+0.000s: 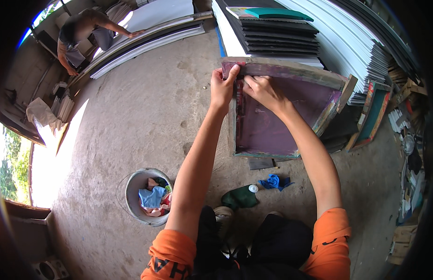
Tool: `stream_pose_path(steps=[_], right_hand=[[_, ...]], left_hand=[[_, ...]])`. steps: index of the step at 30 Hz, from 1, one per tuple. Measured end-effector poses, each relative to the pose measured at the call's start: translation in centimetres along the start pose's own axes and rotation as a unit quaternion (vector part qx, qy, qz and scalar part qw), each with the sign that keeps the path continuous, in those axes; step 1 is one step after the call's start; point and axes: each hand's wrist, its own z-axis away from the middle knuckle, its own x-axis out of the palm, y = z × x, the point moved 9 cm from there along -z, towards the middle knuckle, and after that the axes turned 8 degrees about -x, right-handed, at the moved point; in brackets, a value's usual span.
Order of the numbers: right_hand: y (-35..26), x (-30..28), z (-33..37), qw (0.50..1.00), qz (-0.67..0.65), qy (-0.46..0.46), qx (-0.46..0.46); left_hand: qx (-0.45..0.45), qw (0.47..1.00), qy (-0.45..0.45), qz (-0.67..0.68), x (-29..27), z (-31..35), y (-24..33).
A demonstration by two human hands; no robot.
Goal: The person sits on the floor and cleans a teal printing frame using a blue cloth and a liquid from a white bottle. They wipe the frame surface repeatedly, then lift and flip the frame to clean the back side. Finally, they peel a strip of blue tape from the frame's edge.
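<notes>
A wooden screen-printing frame [291,116] with a purple mesh stands tilted before me, its wood stained with paint. My left hand [222,86] grips its upper left corner, thumb up along the edge and fingers behind. Inside the same corner, my right hand [264,91] has its fingers curled against the mesh beside the wooden edge. Whatever those fingers hold, if anything, is hidden. Reddish marks run down the left inner edge below my right hand.
A metal bucket [130,205] of rags, a green cloth bottle-shaped item [240,198] and a blue cloth [273,182] are on the concrete floor. Stacked dark sheets [277,39] and white panels [356,42] stand behind the frame. Another person [88,30] bends over boards at far left.
</notes>
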Motion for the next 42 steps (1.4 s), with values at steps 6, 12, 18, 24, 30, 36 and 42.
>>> stream_pose_path(steps=[6,12,18,24,30,36,42], right_hand=[[-0.9,-1.3,2.0,0.993,-0.043,0.004,0.113],[1.4,1.7,3.0,0.937,-0.169,0.015,0.305],[3.2,5.3,2.9,0.878,-0.324,0.018,0.352],[3.3,5.1,2.1,0.892,-0.331,0.048,0.303],[3.1,2.3,1.1,0.945,-0.232,0.094,0.21],[2.4,0.6,-0.1,0.99,-0.08,-0.012,0.117],[1.9,-1.4,0.5,0.991,0.013,-0.103,0.087]], left_hand=[[0.002,1.0,-0.009,-0.01,-1.1,-0.5,-0.1],[0.034,0.999,-0.028,0.001,0.5,-0.5,0.2],[0.002,1.0,-0.019,0.003,0.5,0.1,0.4],[0.005,1.0,-0.01,-0.016,0.6,0.0,0.6],[-0.005,0.999,0.019,-0.048,0.1,-0.7,0.0],[0.008,0.995,0.063,-0.082,0.0,-1.3,-0.3],[0.029,0.997,0.055,-0.05,-0.2,-2.2,-0.8]])
